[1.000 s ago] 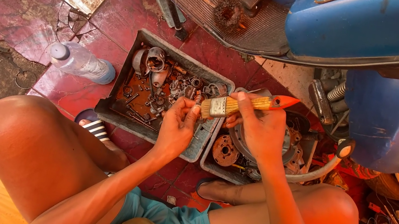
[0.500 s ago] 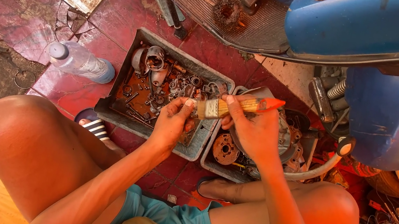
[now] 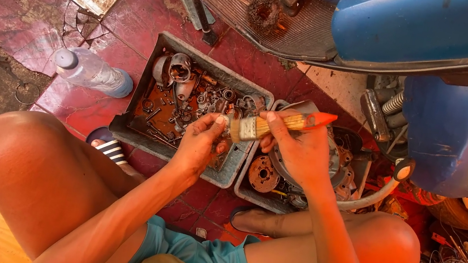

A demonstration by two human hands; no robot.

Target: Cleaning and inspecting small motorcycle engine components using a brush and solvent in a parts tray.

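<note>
Head view: right hand [image 3: 300, 152] grips paintbrush [image 3: 276, 124] at frame centre, bristles touching small part pinched in left hand [image 3: 200, 145] fingers, above grey parts tray [image 3: 133, 127].

Bright warm daylight, hard and reddish. Glare on the blue scooter body [image 3: 429, 25] at 1 o'clock. Focus sharp; slight wide-angle bending at edges.

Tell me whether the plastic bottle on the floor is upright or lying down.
Lying down: the plastic bottle rests on its side on the red floor, its cap pointing left.
</note>
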